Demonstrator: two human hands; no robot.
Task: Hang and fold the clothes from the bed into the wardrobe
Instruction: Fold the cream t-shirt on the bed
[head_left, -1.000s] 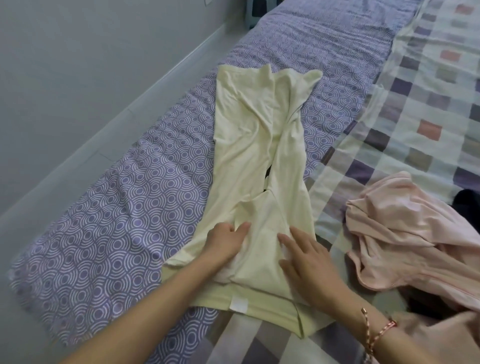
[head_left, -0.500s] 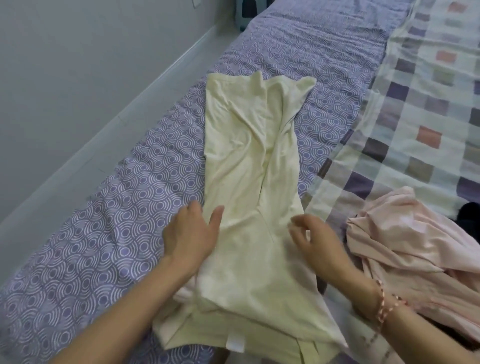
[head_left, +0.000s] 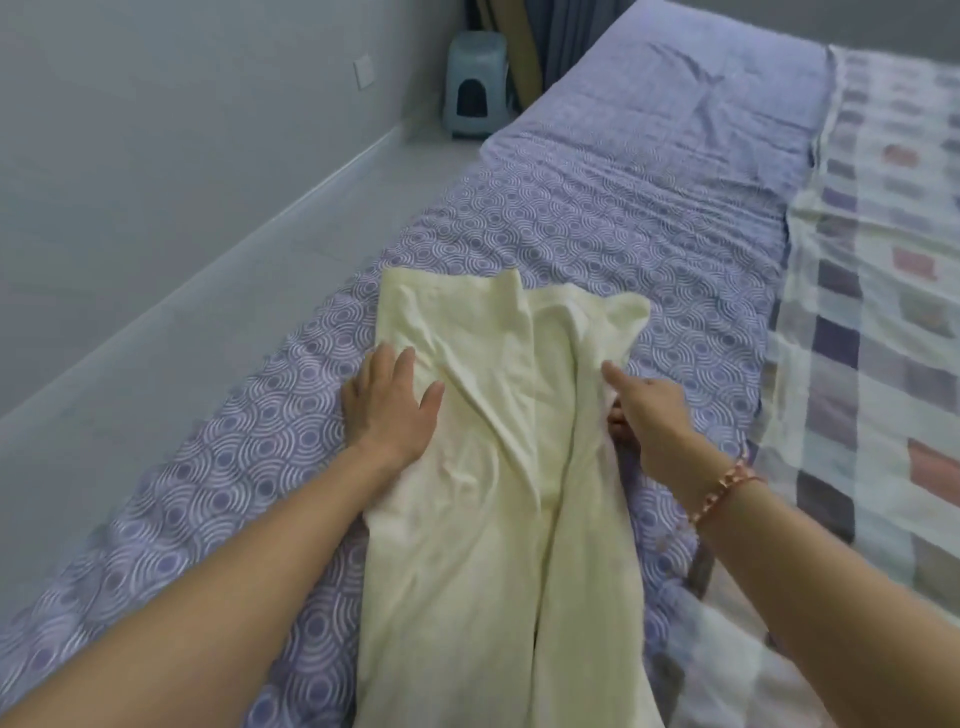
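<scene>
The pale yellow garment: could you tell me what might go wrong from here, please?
Deep creases run down the pale yellow garment between the left hand and right hand; folding now would probably press them in. Its far right corner is bunched, so the fold may come out crooked.

We see a home bedroom. A bed (head_left: 571, 223) with a patterned sheet (head_left: 675, 130) and checked blanket (head_left: 883, 270) fills it. A plastic stool (head_left: 475, 83) stands by the wall (head_left: 156, 130).

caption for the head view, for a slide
Left hand flat on a pale yellow garment, right hand at its edge, on the bed.
</scene>
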